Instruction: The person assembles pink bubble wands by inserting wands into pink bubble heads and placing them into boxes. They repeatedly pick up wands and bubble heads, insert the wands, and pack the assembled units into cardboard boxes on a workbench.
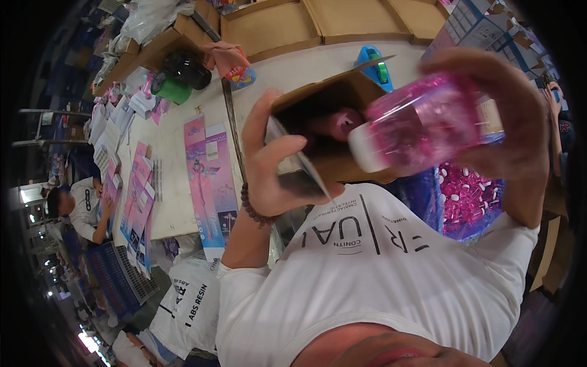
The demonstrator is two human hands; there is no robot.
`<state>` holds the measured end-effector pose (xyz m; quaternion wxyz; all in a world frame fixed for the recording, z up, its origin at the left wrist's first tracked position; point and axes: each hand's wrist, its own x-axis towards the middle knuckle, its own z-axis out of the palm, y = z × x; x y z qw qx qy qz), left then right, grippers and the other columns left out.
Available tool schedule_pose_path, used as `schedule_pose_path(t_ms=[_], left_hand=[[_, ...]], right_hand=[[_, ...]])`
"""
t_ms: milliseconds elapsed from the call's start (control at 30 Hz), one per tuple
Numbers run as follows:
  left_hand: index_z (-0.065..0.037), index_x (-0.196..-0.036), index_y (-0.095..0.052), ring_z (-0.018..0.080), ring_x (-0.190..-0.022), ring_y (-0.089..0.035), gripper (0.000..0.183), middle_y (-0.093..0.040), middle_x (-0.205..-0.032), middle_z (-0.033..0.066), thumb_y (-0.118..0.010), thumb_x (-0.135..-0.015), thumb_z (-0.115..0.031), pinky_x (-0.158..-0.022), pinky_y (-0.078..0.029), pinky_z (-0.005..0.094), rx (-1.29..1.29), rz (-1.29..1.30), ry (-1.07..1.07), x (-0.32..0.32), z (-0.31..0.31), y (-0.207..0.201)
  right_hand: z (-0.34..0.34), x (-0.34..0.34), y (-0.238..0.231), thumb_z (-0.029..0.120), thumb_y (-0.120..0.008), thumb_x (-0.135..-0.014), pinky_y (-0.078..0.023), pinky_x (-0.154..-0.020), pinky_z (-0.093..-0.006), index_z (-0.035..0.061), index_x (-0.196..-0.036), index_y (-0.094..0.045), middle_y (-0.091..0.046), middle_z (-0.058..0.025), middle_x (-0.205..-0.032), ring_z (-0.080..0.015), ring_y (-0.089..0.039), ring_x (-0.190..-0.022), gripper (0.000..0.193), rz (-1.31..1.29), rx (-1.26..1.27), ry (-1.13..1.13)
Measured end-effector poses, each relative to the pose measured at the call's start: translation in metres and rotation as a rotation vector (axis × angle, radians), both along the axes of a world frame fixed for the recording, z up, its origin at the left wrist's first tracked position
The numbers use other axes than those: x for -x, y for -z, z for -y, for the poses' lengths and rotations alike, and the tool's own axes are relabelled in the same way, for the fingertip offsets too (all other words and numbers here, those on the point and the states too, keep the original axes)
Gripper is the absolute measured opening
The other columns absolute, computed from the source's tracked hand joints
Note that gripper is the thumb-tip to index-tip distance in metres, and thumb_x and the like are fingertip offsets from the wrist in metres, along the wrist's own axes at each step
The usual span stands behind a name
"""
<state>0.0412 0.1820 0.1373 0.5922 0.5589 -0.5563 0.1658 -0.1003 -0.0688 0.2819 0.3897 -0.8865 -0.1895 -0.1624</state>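
One box [362, 93], pink piece [346, 124] inside

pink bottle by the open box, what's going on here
The person's left hand grips an open box, its mouth facing the camera. The right hand holds a clear pink bottle, a little blurred, its white cap pointing toward that mouth. Another pink thing shows inside the box. More pink pieces with white caps lie in a blue-lined container at the person's right.
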Motion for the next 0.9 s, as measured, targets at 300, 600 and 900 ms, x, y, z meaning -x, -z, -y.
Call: schedule_pose_path(t_ms=[300, 600, 900], left_hand=[[-0.01, -0.109, -0.054, 0.0479, -0.121, -0.046, 0.072, -0.038, -0.14, 0.0281, -0.089, -0.05, -0.029, -0.099, -0.04, 0.0521, -0.035, 0.01, -0.004, 0.002, -0.015, -0.012], [-0.014, -0.119, -0.052, 0.0442, -0.128, -0.041, 0.081, -0.036, -0.141, 0.0277, -0.092, -0.051, -0.032, -0.098, -0.044, 0.0471, -0.037, 0.084, 0.01, 0.0, -0.024, -0.009], [-0.013, -0.112, -0.057, 0.0455, -0.129, -0.038, 0.065, -0.028, -0.147, 0.0253, -0.087, -0.055, -0.022, -0.102, -0.04, 0.0482, -0.262, -0.014, -0.167, -0.035, -0.057, -0.032]], right_hand=[[-0.101, -0.089, 0.035, 0.025, -0.067, -0.074, -0.053, -0.072, -0.0402, 0.001, -0.092, -0.065, -0.065, -0.0193, -0.078, -0.0333, -0.066, -0.079, 0.03, -0.501, 0.753, -0.129], [-0.102, -0.092, 0.068, 0.024, -0.059, -0.082, -0.051, -0.083, -0.0387, 0.0034, -0.099, -0.064, -0.066, -0.0192, -0.099, -0.0325, -0.065, -0.092, 0.028, -0.417, 0.929, -0.236], [-0.076, -0.069, 0.004, 0.016, -0.061, -0.09, -0.05, -0.087, -0.0333, 0.0027, -0.121, -0.059, -0.065, -0.0142, -0.113, -0.0239, -0.064, -0.103, 0.033, -0.04, 0.364, 0.018]])
